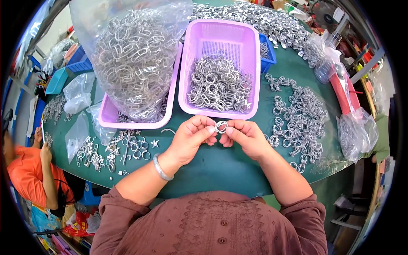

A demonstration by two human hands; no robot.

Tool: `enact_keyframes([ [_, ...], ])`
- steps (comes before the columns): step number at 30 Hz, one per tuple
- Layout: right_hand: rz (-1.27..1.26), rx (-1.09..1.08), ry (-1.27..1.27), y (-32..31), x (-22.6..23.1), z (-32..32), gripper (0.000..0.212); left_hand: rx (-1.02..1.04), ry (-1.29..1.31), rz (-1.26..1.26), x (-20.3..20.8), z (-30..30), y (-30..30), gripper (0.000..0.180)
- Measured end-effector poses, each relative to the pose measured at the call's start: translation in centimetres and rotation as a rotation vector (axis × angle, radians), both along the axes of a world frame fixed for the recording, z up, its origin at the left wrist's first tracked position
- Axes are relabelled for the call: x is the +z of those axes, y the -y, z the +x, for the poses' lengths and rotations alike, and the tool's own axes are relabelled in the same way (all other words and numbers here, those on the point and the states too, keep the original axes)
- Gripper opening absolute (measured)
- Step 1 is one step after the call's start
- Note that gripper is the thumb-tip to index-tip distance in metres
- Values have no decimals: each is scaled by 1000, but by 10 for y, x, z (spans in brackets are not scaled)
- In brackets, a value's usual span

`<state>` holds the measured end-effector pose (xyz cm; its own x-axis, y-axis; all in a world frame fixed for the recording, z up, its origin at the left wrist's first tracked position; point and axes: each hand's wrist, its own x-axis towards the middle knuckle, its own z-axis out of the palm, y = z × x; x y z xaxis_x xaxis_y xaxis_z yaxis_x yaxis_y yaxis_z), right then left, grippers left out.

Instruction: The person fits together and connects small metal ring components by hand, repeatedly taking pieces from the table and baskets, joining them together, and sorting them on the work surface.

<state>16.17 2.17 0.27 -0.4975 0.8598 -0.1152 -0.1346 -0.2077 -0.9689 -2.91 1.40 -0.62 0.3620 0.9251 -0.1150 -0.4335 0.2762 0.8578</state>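
Observation:
Between my two hands, over the near side of the green table, a small silvery metal ring piece (220, 126) is pinched at fingertip height. My left hand (193, 136) grips its left side between thumb and forefinger. On the opposite side my right hand (244, 135) holds it the same way. Just beyond my fingers stands a lilac basket (183, 93) with a pile of similar metal ring pieces (219, 85) in its near half. To the right, many more ring pieces (301, 119) lie spread in a loose heap on the table.
A large clear bag of metal rings (134, 55) leans in a second lilac basket (136, 125). Loose rings and small parts (136, 146) lie at left, near a star-shaped piece (154, 143). Flat metal pieces (255, 19) cover the far table. A person in orange (27, 170) works at left.

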Motion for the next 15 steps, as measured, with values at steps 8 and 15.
enact_keyframes([
  [8,57,23,92,5,-6,-3,22,52,-69,177,-4,0,3,14],
  [15,110,44,133,5,-9,-8,23,47,-109,379,-6,3,4,31],
])
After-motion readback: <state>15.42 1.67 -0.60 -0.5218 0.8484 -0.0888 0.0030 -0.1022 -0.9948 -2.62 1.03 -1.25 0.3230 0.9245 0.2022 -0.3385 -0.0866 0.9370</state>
